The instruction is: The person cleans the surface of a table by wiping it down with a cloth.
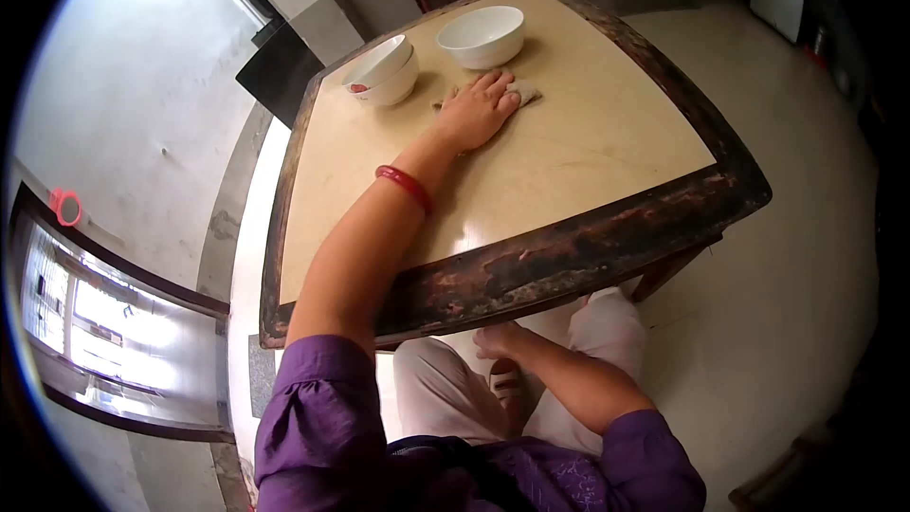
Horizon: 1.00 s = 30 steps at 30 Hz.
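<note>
- Left hand (477, 110): stretched far across the table, palm down, fingers spread flat, pressing on a small crumpled greyish-brown cloth (521, 93). Not clenched; the hand lies open on top of the cloth rather than gripping it.
- The cloth sits on the far part of the tabletop, mostly under the fingers, one corner showing to the right of the fingertips.
- A red bangle (406, 186) circles the left wrist; the arm above it is bare up to a purple short sleeve (318, 398).
- Right hand (495, 339): down below the near table edge, in front of the lap, apart from the tabletop. Its fingers are partly hidden by the edge, so cannot tell whether it is loose or closed, nor whether it holds anything.
- Table: square, with a pale cream glossy top (588, 142) and a dark, worn wooden frame (569, 256), paint flaking along the near rail.
- Plain white ceramic bowl (482, 35) stands upright just beyond the fingertips, near the cloth but not touching it.
- Left of it, two white bowls stacked and tilted, with a red mark on the rim (381, 71), just beside the left hand, apart from the plain bowl.
- Light trousers (607, 322) show under the table over a pale floor.
</note>
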Each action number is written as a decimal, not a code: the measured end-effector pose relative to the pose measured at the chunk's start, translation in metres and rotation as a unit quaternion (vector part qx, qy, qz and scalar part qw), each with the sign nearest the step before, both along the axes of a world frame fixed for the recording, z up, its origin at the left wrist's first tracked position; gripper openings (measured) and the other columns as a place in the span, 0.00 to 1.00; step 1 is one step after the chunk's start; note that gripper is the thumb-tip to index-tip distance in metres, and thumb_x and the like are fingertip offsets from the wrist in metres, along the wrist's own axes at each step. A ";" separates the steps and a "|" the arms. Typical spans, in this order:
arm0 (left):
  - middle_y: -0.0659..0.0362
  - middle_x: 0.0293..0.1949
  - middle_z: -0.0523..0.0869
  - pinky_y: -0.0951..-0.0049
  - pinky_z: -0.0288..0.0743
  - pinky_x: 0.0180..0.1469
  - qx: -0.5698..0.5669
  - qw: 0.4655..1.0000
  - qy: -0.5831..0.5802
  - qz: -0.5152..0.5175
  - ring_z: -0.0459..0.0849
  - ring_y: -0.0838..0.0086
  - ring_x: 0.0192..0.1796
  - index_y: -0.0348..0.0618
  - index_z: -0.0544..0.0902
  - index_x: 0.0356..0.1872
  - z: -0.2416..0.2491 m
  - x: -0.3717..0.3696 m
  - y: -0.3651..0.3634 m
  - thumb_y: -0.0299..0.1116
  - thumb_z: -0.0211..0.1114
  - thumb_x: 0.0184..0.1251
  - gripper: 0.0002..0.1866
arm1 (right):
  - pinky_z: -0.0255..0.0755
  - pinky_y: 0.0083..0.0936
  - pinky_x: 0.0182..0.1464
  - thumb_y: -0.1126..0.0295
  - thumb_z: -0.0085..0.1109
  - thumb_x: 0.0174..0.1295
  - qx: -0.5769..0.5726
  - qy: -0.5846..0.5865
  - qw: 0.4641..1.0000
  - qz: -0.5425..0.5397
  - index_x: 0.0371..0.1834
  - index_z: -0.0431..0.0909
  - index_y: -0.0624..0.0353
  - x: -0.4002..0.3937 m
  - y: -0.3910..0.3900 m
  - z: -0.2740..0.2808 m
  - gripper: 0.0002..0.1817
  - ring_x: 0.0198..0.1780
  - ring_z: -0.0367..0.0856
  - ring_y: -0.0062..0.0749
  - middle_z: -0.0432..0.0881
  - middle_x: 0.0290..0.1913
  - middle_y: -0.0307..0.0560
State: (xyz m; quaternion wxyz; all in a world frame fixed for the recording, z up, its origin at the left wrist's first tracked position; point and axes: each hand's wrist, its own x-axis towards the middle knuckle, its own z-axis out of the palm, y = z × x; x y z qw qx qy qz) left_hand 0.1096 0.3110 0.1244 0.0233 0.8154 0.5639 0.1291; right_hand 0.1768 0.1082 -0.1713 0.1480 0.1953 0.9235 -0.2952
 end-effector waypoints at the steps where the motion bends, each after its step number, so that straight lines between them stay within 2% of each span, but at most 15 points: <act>1: 0.51 0.72 0.59 0.44 0.47 0.72 -0.003 1.000 0.006 0.001 0.54 0.54 0.74 0.46 0.61 0.70 -0.001 0.000 -0.002 0.54 0.39 0.74 0.31 | 0.73 0.43 0.53 0.53 0.55 0.58 -0.007 0.001 1.000 -0.009 0.43 0.82 0.59 0.001 -0.001 0.001 0.21 0.51 0.81 0.49 0.84 0.45 0.54; 3: 0.49 0.73 0.57 0.48 0.44 0.73 -0.007 1.000 0.021 0.004 0.53 0.54 0.75 0.45 0.60 0.71 0.001 -0.001 -0.009 0.54 0.40 0.75 0.31 | 0.73 0.43 0.53 0.53 0.55 0.58 -0.018 0.004 0.999 -0.026 0.44 0.82 0.58 0.002 -0.001 0.005 0.21 0.51 0.81 0.49 0.84 0.45 0.54; 4: 0.49 0.73 0.57 0.47 0.43 0.73 -0.008 1.000 0.023 -0.015 0.52 0.53 0.75 0.46 0.60 0.71 0.002 -0.003 -0.016 0.54 0.40 0.75 0.31 | 0.73 0.44 0.53 0.53 0.55 0.58 -0.004 0.000 1.000 -0.018 0.45 0.81 0.57 0.001 0.000 0.008 0.21 0.50 0.81 0.49 0.84 0.45 0.53; 7: 0.49 0.74 0.55 0.44 0.41 0.72 -0.025 0.997 0.032 -0.072 0.50 0.52 0.75 0.46 0.59 0.72 0.001 -0.016 -0.072 0.52 0.40 0.76 0.30 | 0.73 0.41 0.56 0.57 0.57 0.57 -0.034 -0.020 0.999 0.006 0.47 0.81 0.61 0.007 -0.001 0.033 0.21 0.55 0.79 0.47 0.82 0.52 0.55; 10: 0.49 0.75 0.50 0.43 0.38 0.73 -0.087 0.990 0.039 -0.106 0.46 0.53 0.77 0.48 0.57 0.73 0.019 -0.025 -0.145 0.49 0.40 0.77 0.29 | 0.74 0.43 0.53 0.53 0.55 0.56 0.010 -0.014 1.000 -0.005 0.45 0.82 0.54 0.010 -0.007 0.019 0.20 0.50 0.81 0.47 0.84 0.46 0.53; 13: 0.50 0.75 0.50 0.43 0.37 0.73 -0.114 0.987 0.059 -0.092 0.45 0.52 0.77 0.51 0.57 0.73 0.025 -0.031 -0.185 0.49 0.41 0.76 0.29 | 0.74 0.43 0.53 0.54 0.55 0.55 0.002 -0.016 1.000 -0.019 0.45 0.83 0.54 0.016 -0.010 0.025 0.20 0.50 0.81 0.47 0.84 0.47 0.53; 16: 0.49 0.75 0.50 0.43 0.37 0.72 -0.105 0.987 0.071 -0.097 0.46 0.51 0.76 0.52 0.57 0.73 0.026 -0.029 -0.179 0.49 0.41 0.76 0.28 | 0.74 0.43 0.53 0.55 0.55 0.55 0.002 -0.012 1.000 -0.017 0.44 0.83 0.55 0.018 -0.010 0.022 0.19 0.50 0.81 0.47 0.83 0.46 0.54; 19: 0.49 0.74 0.52 0.43 0.38 0.72 -0.071 0.994 0.057 -0.068 0.46 0.51 0.76 0.53 0.58 0.73 0.019 -0.026 -0.142 0.50 0.40 0.76 0.28 | 0.74 0.43 0.53 0.55 0.56 0.55 -0.003 -0.022 1.000 -0.012 0.44 0.83 0.55 0.017 -0.009 0.022 0.20 0.50 0.81 0.47 0.83 0.46 0.54; 22: 0.50 0.73 0.56 0.37 0.42 0.70 -0.038 0.998 0.034 -0.021 0.51 0.51 0.75 0.52 0.60 0.71 0.009 -0.020 -0.092 0.54 0.41 0.74 0.30 | 0.74 0.43 0.53 0.55 0.55 0.55 -0.011 -0.035 0.999 -0.001 0.45 0.82 0.56 0.011 -0.003 0.021 0.20 0.50 0.81 0.48 0.83 0.47 0.54; 25: 0.49 0.73 0.57 0.51 0.41 0.74 -0.072 0.997 -0.035 -0.001 0.48 0.57 0.76 0.50 0.60 0.72 0.012 -0.020 -0.067 0.54 0.45 0.74 0.31 | 0.73 0.43 0.53 0.55 0.55 0.55 -0.014 -0.037 0.999 -0.006 0.45 0.82 0.57 0.001 0.002 0.012 0.20 0.51 0.81 0.48 0.83 0.47 0.55; 26: 0.50 0.72 0.61 0.62 0.52 0.72 -0.026 0.990 -0.136 -0.024 0.56 0.61 0.74 0.44 0.68 0.67 0.008 -0.027 -0.062 0.48 0.52 0.72 0.28 | 0.73 0.43 0.53 0.55 0.55 0.55 -0.013 -0.035 0.999 -0.010 0.45 0.82 0.57 0.000 0.002 0.007 0.21 0.51 0.81 0.48 0.83 0.47 0.55; 29: 0.51 0.68 0.68 0.68 0.64 0.66 -0.023 0.992 -0.124 -0.007 0.67 0.62 0.69 0.39 0.75 0.61 0.032 -0.030 -0.082 0.39 0.57 0.70 0.22 | 0.73 0.43 0.53 0.54 0.55 0.56 -0.009 -0.026 1.000 0.015 0.45 0.82 0.56 -0.002 0.001 0.013 0.21 0.51 0.81 0.47 0.83 0.47 0.54; 30: 0.50 0.64 0.73 0.67 0.71 0.61 -0.008 0.994 -0.108 -0.034 0.75 0.61 0.63 0.36 0.78 0.56 0.028 -0.031 -0.087 0.33 0.58 0.68 0.18 | 0.73 0.43 0.53 0.54 0.55 0.56 -0.001 -0.023 1.000 0.017 0.44 0.82 0.56 -0.003 -0.001 0.012 0.21 0.51 0.81 0.47 0.83 0.47 0.53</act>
